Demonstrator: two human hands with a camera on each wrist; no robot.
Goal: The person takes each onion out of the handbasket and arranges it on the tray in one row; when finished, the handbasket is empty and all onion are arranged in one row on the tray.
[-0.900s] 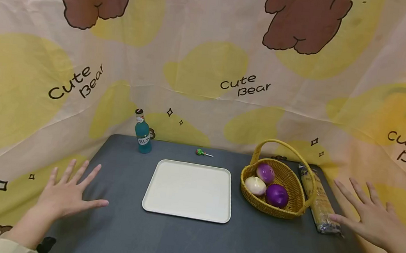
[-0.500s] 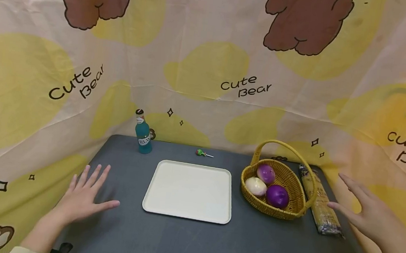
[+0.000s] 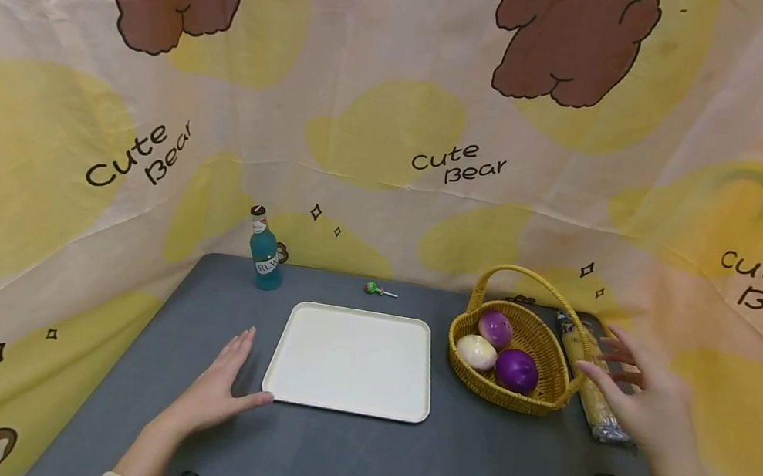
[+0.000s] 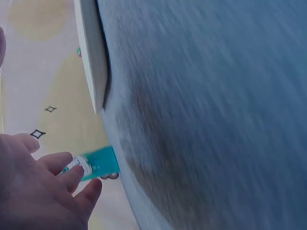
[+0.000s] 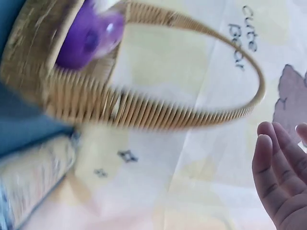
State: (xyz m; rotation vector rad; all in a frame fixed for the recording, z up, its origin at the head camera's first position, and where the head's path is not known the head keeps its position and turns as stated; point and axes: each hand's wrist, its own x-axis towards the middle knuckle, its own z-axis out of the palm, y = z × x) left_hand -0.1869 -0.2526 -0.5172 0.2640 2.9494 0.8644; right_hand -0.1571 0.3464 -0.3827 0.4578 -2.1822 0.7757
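A dark grey table point(image 3: 359, 453) stands under both hands. Beyond them and at both sides hangs a cream cloth backdrop point(image 3: 394, 115) with yellow patches, brown bears and "Cute Bear" words.

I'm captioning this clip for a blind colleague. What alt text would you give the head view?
Two open hands reach over a dark grey table: the left hand beside an empty white tray, the right hand next to a yellow wicker basket holding three onions, above a long packet. A blue bottle and a lollipop stand behind.
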